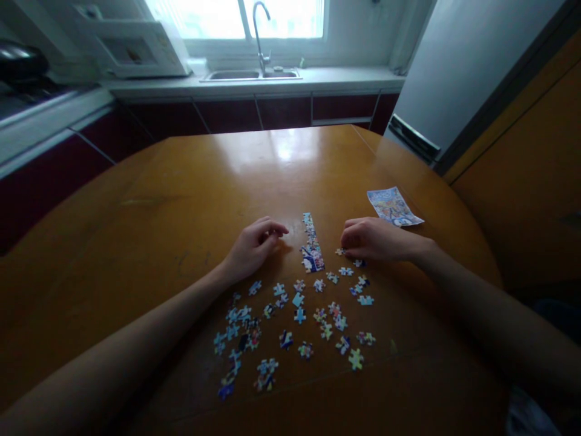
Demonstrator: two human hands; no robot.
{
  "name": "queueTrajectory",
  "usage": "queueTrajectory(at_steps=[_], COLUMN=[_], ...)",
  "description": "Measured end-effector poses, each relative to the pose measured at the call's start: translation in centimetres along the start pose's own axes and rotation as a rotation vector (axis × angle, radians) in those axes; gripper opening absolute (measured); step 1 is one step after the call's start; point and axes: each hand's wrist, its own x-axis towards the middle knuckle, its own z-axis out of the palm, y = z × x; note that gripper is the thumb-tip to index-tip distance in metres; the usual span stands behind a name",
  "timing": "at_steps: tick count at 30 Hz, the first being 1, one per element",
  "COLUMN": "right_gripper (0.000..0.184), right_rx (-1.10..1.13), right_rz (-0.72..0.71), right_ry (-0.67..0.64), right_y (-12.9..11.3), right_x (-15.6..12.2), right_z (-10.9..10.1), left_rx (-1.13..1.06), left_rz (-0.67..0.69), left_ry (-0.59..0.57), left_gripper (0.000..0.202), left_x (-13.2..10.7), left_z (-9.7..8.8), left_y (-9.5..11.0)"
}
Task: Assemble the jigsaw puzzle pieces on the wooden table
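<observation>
Left hand [255,245], loosely parted, and right hand [370,239], grip unclear, flank a jigsaw strip [313,247] well inside the bench's far edge [261,135].

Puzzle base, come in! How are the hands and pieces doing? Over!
Left hand beside joined puzzle strip, no piece showing in it. Right hand at a loose piece, grip unclear. Clutter: other pieces scattered nearby.

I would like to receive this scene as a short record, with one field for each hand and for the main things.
Left hand: left of the joined puzzle strip, not touching it
Right hand: at one puzzle piece, grip unclear
Other pieces: scattered, mostly nearer the viewer than the strip
Printed sheet: on the table, beyond the right hand
</observation>
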Motion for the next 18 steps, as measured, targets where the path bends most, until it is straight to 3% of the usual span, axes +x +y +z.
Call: queueTrajectory(at_steps=[5,11,18], right_gripper=[0.006,0.003,0.003], right_rx=[0.056,0.141,0.175], right_rz=[0.003,-0.018,-0.040], right_ry=[0.078,0.350,0.408], right_y=[0.3,-0.1,-0.5], right_x=[0.6,3.4,7.0], right_z=[0.9,2.4,4.1], left_rx=[0.010,0.130,0.201], left_rz=[0.003,0.065,0.063], left_ry=[-0.003,-0.041,-0.039], left_gripper=[0.017,0.020,0.019], left_x=[0.1,0.0,0.0], left_z=[0.1,0.4,0.5], left_y=[0.1,0.2,0.7])
